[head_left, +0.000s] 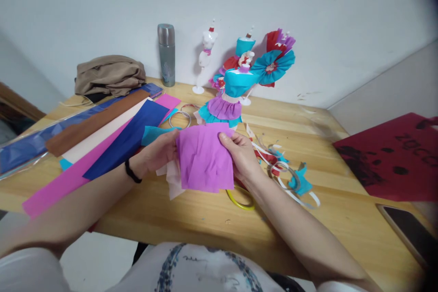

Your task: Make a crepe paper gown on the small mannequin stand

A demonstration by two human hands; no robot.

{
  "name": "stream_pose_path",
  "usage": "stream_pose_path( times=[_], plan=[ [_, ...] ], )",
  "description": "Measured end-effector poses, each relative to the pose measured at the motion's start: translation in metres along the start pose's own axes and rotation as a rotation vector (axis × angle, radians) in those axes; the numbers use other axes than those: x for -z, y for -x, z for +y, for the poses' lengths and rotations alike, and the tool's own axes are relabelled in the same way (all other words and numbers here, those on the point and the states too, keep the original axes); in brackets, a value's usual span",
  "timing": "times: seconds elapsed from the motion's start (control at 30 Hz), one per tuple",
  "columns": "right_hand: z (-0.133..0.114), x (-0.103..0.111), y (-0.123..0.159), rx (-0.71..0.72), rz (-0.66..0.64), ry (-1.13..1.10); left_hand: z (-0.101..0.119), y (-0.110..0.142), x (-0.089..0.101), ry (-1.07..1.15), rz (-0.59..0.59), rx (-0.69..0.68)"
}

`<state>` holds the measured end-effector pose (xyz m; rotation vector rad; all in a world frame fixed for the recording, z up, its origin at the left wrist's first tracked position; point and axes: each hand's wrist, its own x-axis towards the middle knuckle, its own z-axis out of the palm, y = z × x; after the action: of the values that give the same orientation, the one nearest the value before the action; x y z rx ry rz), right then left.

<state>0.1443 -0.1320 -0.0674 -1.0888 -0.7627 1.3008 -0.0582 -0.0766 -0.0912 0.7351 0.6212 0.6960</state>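
Between my two hands a piece of purple crepe paper (205, 159) hangs spread out above the table. My left hand (162, 146) grips its upper left side, the fingers partly hidden behind it. At the upper right, my right hand (241, 153) pinches it, thumb in front. Just behind stands a small mannequin (236, 86) dressed in a blue top and a purple and blue ruffled skirt. A pale pink paper piece (174, 180) shows below my left hand. The yellow handle loop of what may be scissors (241, 200) lies under my right hand.
Folded crepe paper strips (126, 139) cover the left of the table (171, 223). A thermos (166, 57), brown cloth (109, 75) and more mannequins (205, 54) stand along the wall. Tape rolls and scraps (301, 180), a red bag (393, 159) and a phone (409, 230) are on the right.
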Motion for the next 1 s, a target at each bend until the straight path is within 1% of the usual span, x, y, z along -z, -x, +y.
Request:
stream_pose_path(
  times=[0.07,0.13,0.2,0.27,0.33,0.4,0.47,0.57,0.6,0.63,0.67,0.7,0.73,0.77,0.83,0.87,0.93,1.0],
  plan=[
    [-0.002,0.001,0.001,0.042,0.030,0.034,-0.002,0.002,-0.003,-0.048,-0.068,0.080],
    [-0.003,0.003,0.002,0.062,0.046,0.057,-0.003,0.004,-0.005,-0.067,-0.088,0.120],
    [-0.006,0.006,0.003,0.069,0.052,0.063,-0.001,0.005,-0.005,-0.050,-0.044,0.097],
    [-0.009,0.010,0.004,0.067,0.042,0.059,0.001,0.003,-0.003,-0.027,0.030,0.043],
    [-0.014,0.012,0.006,0.065,0.025,0.047,0.003,0.000,0.000,-0.019,0.077,-0.003],
    [-0.019,0.012,0.009,0.067,0.014,0.045,0.003,-0.003,0.004,-0.021,0.084,-0.027],
    [-0.026,0.011,0.014,0.069,0.009,0.063,0.001,-0.005,0.008,-0.030,0.066,-0.031],
    [-0.036,0.010,0.020,0.074,-0.016,0.090,0.000,-0.008,0.010,-0.086,0.048,-0.024],
    [-0.039,0.011,0.021,0.073,-0.033,0.104,0.002,-0.009,0.010,-0.110,0.060,-0.038],
    [-0.043,0.011,0.022,0.073,-0.056,0.128,0.006,-0.008,0.009,-0.136,0.095,-0.079],
    [-0.046,0.012,0.022,0.075,-0.085,0.162,0.011,-0.007,0.008,-0.170,0.152,-0.163],
    [-0.049,0.013,0.022,0.076,-0.120,0.204,0.018,-0.005,0.004,-0.218,0.203,-0.264],
    [-0.052,0.013,0.022,0.078,-0.160,0.248,0.027,-0.002,0.000,-0.285,0.255,-0.395],
    [-0.055,0.013,0.021,0.082,-0.200,0.289,0.036,0.001,-0.007,-0.387,0.252,-0.537],
    [-0.061,0.010,0.021,0.090,-0.281,0.348,0.054,0.009,-0.026,-0.661,-0.002,-0.575],
    [-0.064,0.008,0.020,0.086,-0.318,0.368,0.062,0.012,-0.036,-0.782,-0.093,-0.559],
    [-0.070,0.004,0.019,0.068,-0.378,0.398,0.071,0.014,-0.057,-0.883,-0.171,-0.555],
    [-0.075,0.002,0.018,0.061,-0.406,0.412,0.074,0.012,-0.071,-0.929,-0.230,-0.491]
  ],
)
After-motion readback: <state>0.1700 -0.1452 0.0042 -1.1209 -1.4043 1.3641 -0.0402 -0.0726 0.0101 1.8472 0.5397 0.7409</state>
